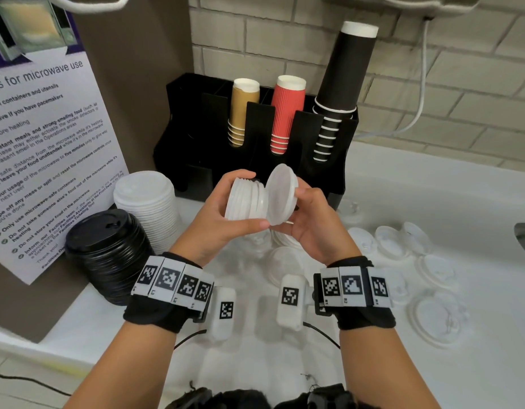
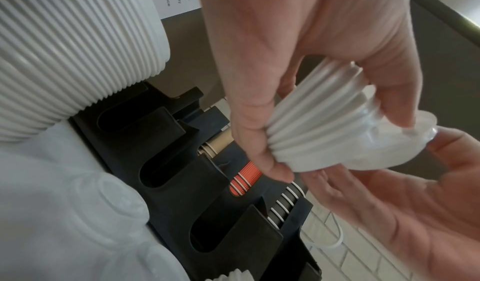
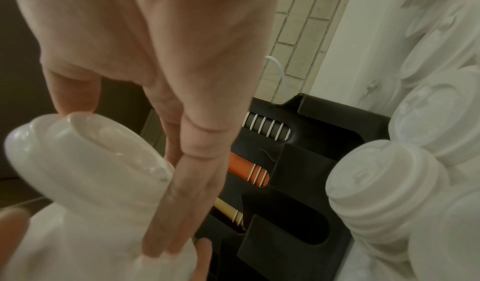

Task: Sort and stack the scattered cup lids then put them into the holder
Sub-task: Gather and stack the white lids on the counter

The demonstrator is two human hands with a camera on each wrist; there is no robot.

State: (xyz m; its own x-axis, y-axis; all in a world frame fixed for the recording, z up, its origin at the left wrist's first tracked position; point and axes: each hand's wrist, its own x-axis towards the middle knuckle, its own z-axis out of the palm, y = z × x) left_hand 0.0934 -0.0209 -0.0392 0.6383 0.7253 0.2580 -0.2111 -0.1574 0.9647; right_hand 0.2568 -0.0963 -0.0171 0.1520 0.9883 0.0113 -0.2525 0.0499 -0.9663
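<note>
One short stack of white lids (image 1: pixel 246 199) is gripped by the left hand (image 1: pixel 223 214); one translucent lid (image 1: pixel 280 194) is pinched against its end by the right hand (image 1: pixel 314 222)

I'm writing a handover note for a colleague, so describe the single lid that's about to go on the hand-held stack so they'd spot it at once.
Start at the black cup holder against the brick wall. In front of it the left hand grips a short stack of white lids. The lid you want is held by the right hand against that stack's end; it is single, translucent and tilted on edge.
</note>
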